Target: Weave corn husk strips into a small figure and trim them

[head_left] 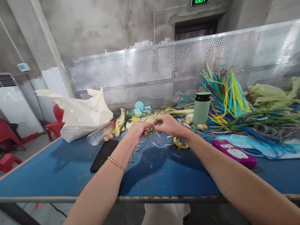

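Note:
Both of my hands are raised over the far middle of the blue table (64, 175), fingertips almost touching. My left hand (140, 130) is closed in a pinch, with a gold bead bracelet on its wrist. Facing it, my right hand (166, 125) pinches too. What lies between the fingers is too small to make out. Behind them is a pile of pale green plant strips (173, 112). Beneath and beside the right wrist lies a yellow tape ring (181, 143). A black phone (103, 155) rests left of the left forearm.
A white plastic bag (84, 113) and clear bottle (98, 136) are at left. To the right stand a green jar (202, 108) and colourful strips (230, 94), with a magenta box (234, 153), blue masks (281, 146) and tangled cords (274, 129). A perforated metal screen (139, 73) runs behind.

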A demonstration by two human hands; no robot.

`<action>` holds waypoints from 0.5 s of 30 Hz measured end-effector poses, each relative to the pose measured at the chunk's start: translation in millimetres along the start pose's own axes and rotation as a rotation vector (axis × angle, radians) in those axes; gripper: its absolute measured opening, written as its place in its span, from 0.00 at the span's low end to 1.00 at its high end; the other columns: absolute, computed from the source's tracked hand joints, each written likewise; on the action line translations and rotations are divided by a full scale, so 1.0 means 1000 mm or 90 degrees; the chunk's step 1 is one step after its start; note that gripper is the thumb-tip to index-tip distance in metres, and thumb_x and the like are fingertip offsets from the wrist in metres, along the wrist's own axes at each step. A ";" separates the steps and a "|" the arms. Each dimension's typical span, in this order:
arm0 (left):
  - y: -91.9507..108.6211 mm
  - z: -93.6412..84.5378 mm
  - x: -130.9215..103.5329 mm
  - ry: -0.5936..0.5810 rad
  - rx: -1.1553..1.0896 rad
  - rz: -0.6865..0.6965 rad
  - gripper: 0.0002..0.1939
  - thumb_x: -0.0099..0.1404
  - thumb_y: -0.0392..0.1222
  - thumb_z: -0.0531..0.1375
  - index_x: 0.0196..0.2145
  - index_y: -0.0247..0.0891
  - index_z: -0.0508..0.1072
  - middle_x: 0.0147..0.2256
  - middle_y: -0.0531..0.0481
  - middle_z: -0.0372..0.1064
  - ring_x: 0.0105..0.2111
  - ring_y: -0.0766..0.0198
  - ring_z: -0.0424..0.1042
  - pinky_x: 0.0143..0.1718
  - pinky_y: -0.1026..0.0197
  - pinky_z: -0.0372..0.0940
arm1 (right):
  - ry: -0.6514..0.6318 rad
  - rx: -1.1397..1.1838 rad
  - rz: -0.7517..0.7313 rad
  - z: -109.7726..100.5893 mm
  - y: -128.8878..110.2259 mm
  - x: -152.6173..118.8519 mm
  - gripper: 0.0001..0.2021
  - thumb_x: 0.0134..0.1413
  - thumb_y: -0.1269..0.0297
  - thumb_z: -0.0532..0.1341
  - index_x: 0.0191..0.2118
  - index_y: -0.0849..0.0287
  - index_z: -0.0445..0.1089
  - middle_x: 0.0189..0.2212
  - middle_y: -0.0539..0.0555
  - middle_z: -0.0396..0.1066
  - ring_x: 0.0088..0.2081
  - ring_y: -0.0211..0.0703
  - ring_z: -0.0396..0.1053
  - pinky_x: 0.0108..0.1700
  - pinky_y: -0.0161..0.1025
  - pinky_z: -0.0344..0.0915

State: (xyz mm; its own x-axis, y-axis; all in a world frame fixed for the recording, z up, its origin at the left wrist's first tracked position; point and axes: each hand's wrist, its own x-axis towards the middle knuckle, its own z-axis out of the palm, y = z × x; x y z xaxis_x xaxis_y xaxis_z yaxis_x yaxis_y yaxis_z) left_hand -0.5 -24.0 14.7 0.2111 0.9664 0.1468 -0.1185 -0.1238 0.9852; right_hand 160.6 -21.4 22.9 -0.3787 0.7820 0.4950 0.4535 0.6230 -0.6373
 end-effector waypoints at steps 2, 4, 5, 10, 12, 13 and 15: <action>0.000 0.000 -0.001 -0.009 -0.008 0.005 0.12 0.44 0.34 0.63 0.13 0.35 0.62 0.14 0.54 0.56 0.13 0.75 0.52 0.17 0.65 0.41 | -0.005 0.037 0.030 0.001 0.001 0.000 0.04 0.40 0.68 0.62 0.25 0.62 0.73 0.16 0.49 0.69 0.20 0.36 0.65 0.24 0.33 0.59; 0.000 -0.001 -0.001 -0.026 -0.014 0.016 0.12 0.45 0.35 0.64 0.13 0.35 0.62 0.14 0.54 0.56 0.14 0.74 0.53 0.18 0.65 0.41 | -0.002 0.084 0.046 0.000 0.001 0.000 0.04 0.40 0.68 0.62 0.25 0.62 0.73 0.17 0.49 0.69 0.21 0.36 0.66 0.24 0.33 0.60; 0.001 -0.001 -0.002 -0.032 -0.015 0.023 0.12 0.45 0.35 0.64 0.14 0.34 0.63 0.15 0.54 0.57 0.14 0.74 0.53 0.18 0.65 0.41 | 0.003 0.107 0.051 0.000 0.001 0.000 0.04 0.40 0.68 0.63 0.25 0.62 0.73 0.17 0.49 0.70 0.21 0.36 0.66 0.25 0.33 0.61; 0.002 -0.006 -0.002 -0.049 0.015 0.043 0.11 0.49 0.38 0.66 0.18 0.33 0.68 0.17 0.52 0.60 0.16 0.73 0.56 0.18 0.64 0.44 | -0.013 0.168 0.050 -0.004 -0.002 -0.002 0.09 0.46 0.61 0.65 0.27 0.62 0.73 0.17 0.49 0.70 0.21 0.35 0.66 0.26 0.32 0.62; 0.002 -0.006 -0.002 -0.068 0.020 0.053 0.12 0.51 0.39 0.66 0.19 0.33 0.68 0.17 0.52 0.61 0.16 0.73 0.57 0.19 0.64 0.44 | -0.003 0.184 0.047 -0.004 -0.002 -0.002 0.13 0.49 0.55 0.65 0.26 0.62 0.71 0.17 0.49 0.69 0.20 0.35 0.65 0.24 0.33 0.62; 0.002 -0.006 -0.002 -0.071 0.022 0.058 0.12 0.51 0.39 0.66 0.19 0.33 0.68 0.18 0.52 0.61 0.16 0.73 0.57 0.19 0.64 0.44 | 0.010 0.196 0.049 -0.003 -0.002 -0.002 0.14 0.49 0.54 0.65 0.27 0.61 0.70 0.17 0.49 0.68 0.20 0.35 0.65 0.24 0.33 0.62; 0.001 -0.005 -0.002 -0.063 0.027 0.060 0.10 0.52 0.38 0.66 0.20 0.32 0.69 0.18 0.52 0.62 0.16 0.73 0.57 0.19 0.64 0.44 | 0.037 0.221 0.058 -0.002 0.000 -0.001 0.14 0.48 0.54 0.66 0.28 0.60 0.69 0.17 0.48 0.68 0.18 0.35 0.66 0.23 0.33 0.63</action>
State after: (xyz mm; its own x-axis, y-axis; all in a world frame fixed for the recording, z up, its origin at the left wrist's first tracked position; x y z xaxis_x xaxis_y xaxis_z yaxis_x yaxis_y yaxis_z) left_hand -5.8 -25.0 15.4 0.2963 0.9231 0.2450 -0.1019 -0.2245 0.9691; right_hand 162.3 -22.0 23.7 -0.2989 0.8400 0.4529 0.1783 0.5154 -0.8382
